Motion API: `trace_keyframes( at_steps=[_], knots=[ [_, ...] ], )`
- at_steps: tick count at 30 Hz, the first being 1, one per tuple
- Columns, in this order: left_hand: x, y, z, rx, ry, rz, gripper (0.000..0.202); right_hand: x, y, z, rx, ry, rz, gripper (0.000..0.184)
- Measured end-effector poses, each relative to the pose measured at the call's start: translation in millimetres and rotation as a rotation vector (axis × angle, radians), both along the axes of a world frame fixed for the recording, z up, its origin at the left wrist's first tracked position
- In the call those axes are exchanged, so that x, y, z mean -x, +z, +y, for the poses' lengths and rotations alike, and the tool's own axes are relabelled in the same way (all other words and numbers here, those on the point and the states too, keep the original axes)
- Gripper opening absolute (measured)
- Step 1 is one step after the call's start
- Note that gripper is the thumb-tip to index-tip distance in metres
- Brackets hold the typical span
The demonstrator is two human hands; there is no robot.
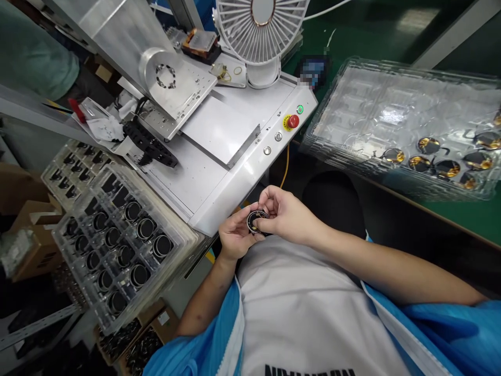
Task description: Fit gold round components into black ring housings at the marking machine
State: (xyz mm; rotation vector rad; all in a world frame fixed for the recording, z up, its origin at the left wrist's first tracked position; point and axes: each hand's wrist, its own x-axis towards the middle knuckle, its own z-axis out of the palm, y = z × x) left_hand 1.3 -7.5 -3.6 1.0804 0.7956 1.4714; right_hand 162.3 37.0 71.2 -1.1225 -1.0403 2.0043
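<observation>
A left tray [78,245] of clear plastic sits at the far left, stacked on others, with black round parts [139,274] in rows in its pockets. Just right of it stands the white machine [219,172]. A fan [260,31] stands at the machine's back edge and a red button [293,121] near its right edge.

Below the machine's front corner, close to the person's chest, the left hand [234,237] cups a small black ring [256,219] from below, fingers curled around it. The right hand [287,213] grasps the same ring from the right, thumb and fingertips pinched on its rim. The ring hangs between both hands, clear of any surface.

At the right, the green bench [450,219] carries a right tray [352,104], also clear plastic, with gold-and-black discs [428,145] in the pockets along its near edge.
</observation>
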Motion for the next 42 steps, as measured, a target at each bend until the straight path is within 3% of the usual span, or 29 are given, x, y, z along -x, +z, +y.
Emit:
trace_keyframes(
  at_steps=[7,18,23,26,32,36,38,40,42],
  knots=[
    [2,-2.9,-1,0.023,0.047,0.098,0.064,0,-0.4,1,0.021,-0.006,0.009,0.036],
    [-2,-3.5,-1,-0.046,0.065,0.086,0.060,1,-7.9,3,0.049,0.004,0.032,0.037],
    [-3,-5.4,-4,-0.004,0.145,0.077,0.061,-3,-10.1,7,0.136,0.096,-0.079,0.041],
    [-3,-7.8,-6,-0.003,0.151,0.069,0.057,-7,-12.8,9,0.164,0.176,-0.110,0.049],
    [1,-4.2,-7,0.014,0.107,0.153,0.060,-4,-21.9,4,0.224,0.108,0.017,0.062],
    [1,2.1,-3,0.036,0.163,0.155,0.056,4,-23.8,4,0.168,0.050,0.064,0.063],
    [-1,5.7,1,0.047,0.218,0.121,0.051,6,-22.1,12,0.119,0.102,0.065,0.062],
    [-2,10.4,4,0.047,0.272,0.065,0.047,4,-17.8,30,0.044,0.206,0.012,0.060],
    [-1,16.3,6,0.051,0.277,0.004,0.044,1,-11.2,56,-0.046,0.186,-0.087,0.060]
  ],
)
